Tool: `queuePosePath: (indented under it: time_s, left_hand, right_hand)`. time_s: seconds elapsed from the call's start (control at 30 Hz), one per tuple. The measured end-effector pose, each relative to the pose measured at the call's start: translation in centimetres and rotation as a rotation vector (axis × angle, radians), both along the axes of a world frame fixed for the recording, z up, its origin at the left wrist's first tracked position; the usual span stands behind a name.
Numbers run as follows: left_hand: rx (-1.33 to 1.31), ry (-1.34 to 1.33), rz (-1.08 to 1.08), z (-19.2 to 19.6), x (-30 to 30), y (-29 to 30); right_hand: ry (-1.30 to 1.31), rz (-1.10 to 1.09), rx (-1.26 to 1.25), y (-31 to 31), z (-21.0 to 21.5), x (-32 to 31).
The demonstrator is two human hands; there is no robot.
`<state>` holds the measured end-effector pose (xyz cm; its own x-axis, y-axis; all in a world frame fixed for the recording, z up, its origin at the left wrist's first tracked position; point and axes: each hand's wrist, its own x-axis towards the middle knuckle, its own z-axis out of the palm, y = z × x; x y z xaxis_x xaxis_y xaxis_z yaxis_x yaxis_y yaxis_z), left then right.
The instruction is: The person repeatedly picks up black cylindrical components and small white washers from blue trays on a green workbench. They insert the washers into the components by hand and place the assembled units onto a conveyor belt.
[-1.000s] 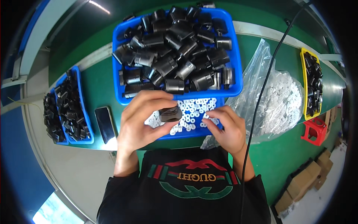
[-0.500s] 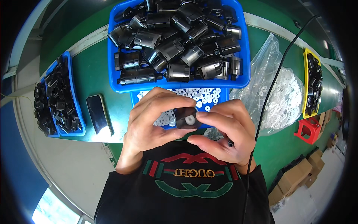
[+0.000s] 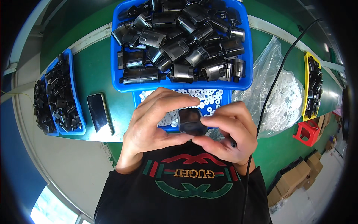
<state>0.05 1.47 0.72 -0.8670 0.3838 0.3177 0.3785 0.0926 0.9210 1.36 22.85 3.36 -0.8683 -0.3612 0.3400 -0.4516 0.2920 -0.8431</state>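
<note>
A dark, glossy cylindrical plastic part [image 3: 192, 122] is in front of my chest, slightly blurred. My right hand [image 3: 233, 130] pinches its right side and lower edge between index finger and thumb. Between that hand's curled fingers shows a small round black end [image 3: 233, 143]; what it belongs to is hidden. Curved around the part's left side, my left hand [image 3: 151, 121] has its thumb and index finger apart, and a narrow gap shows below the index fingertip. Below both hands lies a blue tray [image 3: 136, 98] of white ring washers [image 3: 214, 98], partly covered.
A blue bin [image 3: 182, 87] heaped with black cylindrical parts overhangs the washer tray. At left are blue trays [image 3: 77, 108] of black pieces and a phone [image 3: 99, 114]. A clear bag [image 3: 279, 100] of washers, a hanging black cable [image 3: 274, 80], yellow tray [image 3: 306, 86] and red stool [image 3: 307, 132] are at right.
The black part has turned, so the white washer seen on it is out of sight. My right thumb has closed in against it, while my left fingers have spread slightly.
</note>
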Motion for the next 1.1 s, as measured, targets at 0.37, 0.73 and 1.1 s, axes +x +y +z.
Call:
queuePosePath:
  time_s: [0.37,0.73,1.1]
  left_hand:
    - [-0.012,-0.018,0.007,0.8,0.4,-0.9]
    - [-0.052,-0.035,-0.006,-0.3,0.6,-1.7]
    - [-0.059,-0.175,-0.164,-0.7,0.1,2.2]
  right_hand:
    - [0.226,-0.033,-0.09,1.5,1.7,1.4]
    - [0.04,-0.053,-0.121,0.2,-1.7,0.6]
    - [0.128,0.003,-0.299,-0.3,-1.8,0.5]
